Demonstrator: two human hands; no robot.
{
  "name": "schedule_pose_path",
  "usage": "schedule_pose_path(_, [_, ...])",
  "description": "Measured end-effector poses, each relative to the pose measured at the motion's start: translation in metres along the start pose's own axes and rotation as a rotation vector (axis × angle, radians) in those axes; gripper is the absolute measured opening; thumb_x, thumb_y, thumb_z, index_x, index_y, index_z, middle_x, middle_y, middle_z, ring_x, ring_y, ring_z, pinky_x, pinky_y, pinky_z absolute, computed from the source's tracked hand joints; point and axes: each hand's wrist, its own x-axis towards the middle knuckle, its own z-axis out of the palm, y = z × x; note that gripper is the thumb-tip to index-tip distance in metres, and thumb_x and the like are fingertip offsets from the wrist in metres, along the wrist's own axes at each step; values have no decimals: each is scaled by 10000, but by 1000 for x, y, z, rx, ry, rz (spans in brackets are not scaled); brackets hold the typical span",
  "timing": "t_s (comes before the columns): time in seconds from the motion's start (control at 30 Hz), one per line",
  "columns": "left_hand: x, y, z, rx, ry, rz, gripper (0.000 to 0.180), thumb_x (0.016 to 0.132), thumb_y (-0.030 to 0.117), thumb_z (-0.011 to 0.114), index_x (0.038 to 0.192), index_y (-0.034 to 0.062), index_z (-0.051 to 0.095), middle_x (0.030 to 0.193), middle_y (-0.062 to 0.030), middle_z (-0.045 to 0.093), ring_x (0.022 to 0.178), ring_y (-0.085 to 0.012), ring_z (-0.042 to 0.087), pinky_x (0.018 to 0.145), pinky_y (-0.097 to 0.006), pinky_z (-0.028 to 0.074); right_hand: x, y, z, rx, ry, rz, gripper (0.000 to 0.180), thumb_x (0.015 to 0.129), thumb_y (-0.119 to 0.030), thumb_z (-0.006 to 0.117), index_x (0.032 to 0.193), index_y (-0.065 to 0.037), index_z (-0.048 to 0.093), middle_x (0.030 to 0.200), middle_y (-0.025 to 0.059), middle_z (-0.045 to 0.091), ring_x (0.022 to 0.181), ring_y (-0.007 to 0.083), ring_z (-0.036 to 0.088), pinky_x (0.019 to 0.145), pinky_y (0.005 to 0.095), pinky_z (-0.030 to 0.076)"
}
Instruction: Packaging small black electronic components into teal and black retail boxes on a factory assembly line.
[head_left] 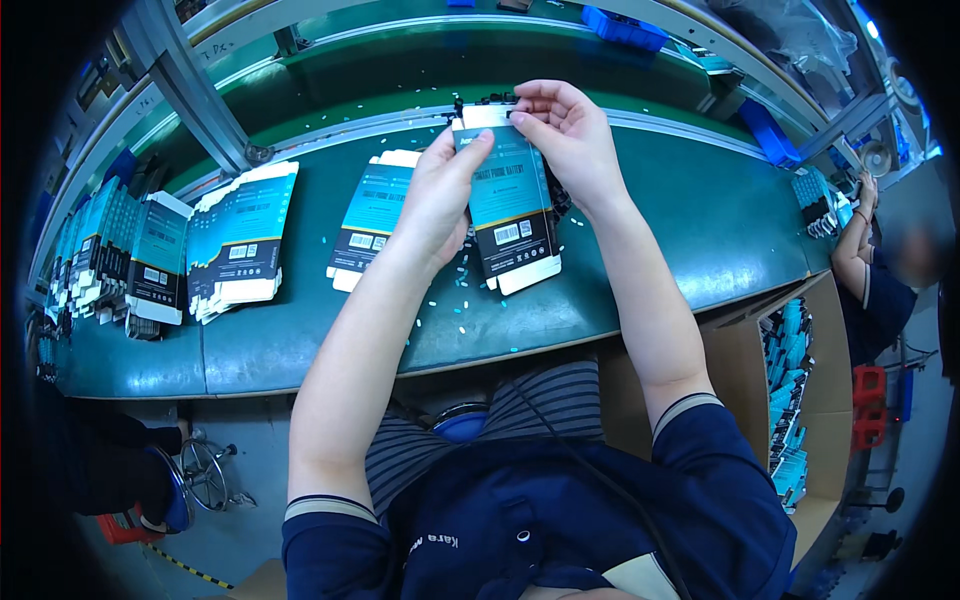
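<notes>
At frame centre, your left hand [437, 195] closes on the left edge of a teal-and-black flat carton [510, 205], thumb pressed on its face; your right hand [565, 130] pinches the carton's white top flap, fingers curled. The carton is raised above the green table [700, 215]; a second carton [368, 220] lies just left, stacked cartons [240, 240] farther left

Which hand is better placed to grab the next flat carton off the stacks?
Left, probably. The left hand holds the side of the teal carton, right beside the nearest flat carton stack on the green bench. The right hand pinches the carton's top flap, farther away.
</notes>
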Motion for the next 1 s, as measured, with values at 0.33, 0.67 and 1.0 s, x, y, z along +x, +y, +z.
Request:
schedule_pose_path(0.33, [1,-6,-4,26,-64,37,223,939,157,514,1118,29,548,1013,-54,621,892,-103,589,784,-268,479,-9,3,11,-347,12,-203,229,795,13,598,989,-1,477,799,58,576,681,95,561,617,212,470])
schedule_pose_path(0.67, [-1,-4,-1,49,-75,58,242,939,139,508,1147,20,537,1027,-66,613,929,-114,576,818,-284,474,-8,9,10,-238,62,-189,190,820,29,591,956,-15,466,875,48,569,743,71,536,656,202,464])
schedule_pose_path(1.0, [-2,-6,0,97,-48,95,264,945,123,494,1185,21,534,1049,-64,611,945,-101,563,836,-267,454,-12,-3,17,-438,85,-311,181,760,32,609,870,-8,471,649,69,564,555,132,563,520,249,462])
